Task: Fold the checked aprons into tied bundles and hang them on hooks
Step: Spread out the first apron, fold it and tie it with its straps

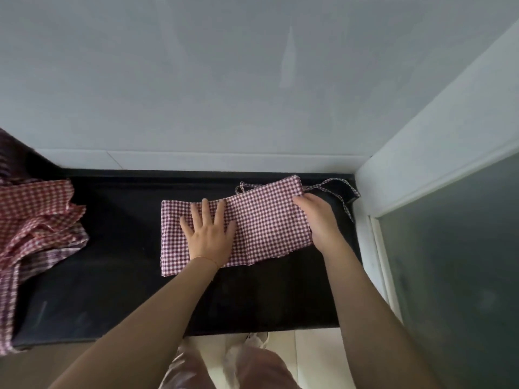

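Note:
A purple-and-white checked apron [264, 220] lies folded into a long strip on the black counter [118, 248]. My left hand [207, 234] presses flat on its left half, fingers spread and straight. My right hand [317, 217] lies at the strip's right end, and its fingertips touch the upper right corner where the thin ties [339, 192] come out. The ties trail loose toward the right wall. Whether the right fingers pinch the cloth is not plain.
A heap of red and purple checked aprons [36, 226] sits at the counter's left end and hangs over the front edge. A pale wall [224, 80] rises behind the counter. A white frame with dark glass [449, 262] closes the right side.

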`<state>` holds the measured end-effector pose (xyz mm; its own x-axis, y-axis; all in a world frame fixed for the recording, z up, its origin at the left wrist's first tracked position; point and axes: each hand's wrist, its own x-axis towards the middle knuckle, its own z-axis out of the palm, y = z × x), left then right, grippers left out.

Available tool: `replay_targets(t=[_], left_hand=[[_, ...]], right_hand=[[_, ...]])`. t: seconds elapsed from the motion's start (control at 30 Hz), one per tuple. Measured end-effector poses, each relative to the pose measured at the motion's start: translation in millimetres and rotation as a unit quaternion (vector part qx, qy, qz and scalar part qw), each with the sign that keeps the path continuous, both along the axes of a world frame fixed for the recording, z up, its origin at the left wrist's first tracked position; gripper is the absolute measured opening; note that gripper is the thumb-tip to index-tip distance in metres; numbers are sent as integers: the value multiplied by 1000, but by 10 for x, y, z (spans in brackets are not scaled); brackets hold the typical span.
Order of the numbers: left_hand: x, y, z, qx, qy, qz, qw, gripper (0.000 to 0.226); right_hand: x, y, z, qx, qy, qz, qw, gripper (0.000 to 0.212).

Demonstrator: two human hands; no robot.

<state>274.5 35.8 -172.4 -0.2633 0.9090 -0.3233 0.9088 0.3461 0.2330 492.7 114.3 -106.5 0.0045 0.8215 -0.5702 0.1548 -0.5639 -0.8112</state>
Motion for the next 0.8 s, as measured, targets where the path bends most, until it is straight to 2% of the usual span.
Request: replay_targets(t=[0.07, 0.17, 0.2, 0.3, 0.33, 0.43, 0.53, 0.63, 0.7, 0.8], left_hand=[[-119, 2, -62, -15, 0, 14, 1000, 66], [-225, 15, -115, -25, 1, 9, 1000, 69], [-230, 15, -127, -25, 2, 6, 1000, 70], [-221, 3, -171, -33, 9, -6, 999, 72], [-224, 0, -181, -36, 12, -10, 999, 73], [-254, 0, -202, -37, 16, -20, 999, 73], [-294, -23, -211, -24, 10, -41, 999, 69], [-332, -42, -203, -18, -1, -58, 998, 65], [-343, -52, -189, -17, -1, -54, 998, 62], [-266, -47, -118, 37, 30, -50, 998, 58]], right_hand=[[-6, 52, -191, -7, -136, 51, 989, 23], [-16, 114, -483, -19, -309, 109, 945, 27], [-37, 129, -528, -23, -325, 101, 940, 30], [-180, 128, -548, -60, -295, 53, 952, 64], [-221, 107, -553, -62, -298, 56, 951, 65], [-234, -4, -633, 1, -378, 109, 919, 47], [-139, -182, -752, 76, -479, 117, 867, 47], [-129, -317, -804, 105, -553, 140, 814, 40], [-182, -345, -785, 145, -578, 98, 797, 25], [-366, -384, -681, 297, -574, 36, 762, 17]])
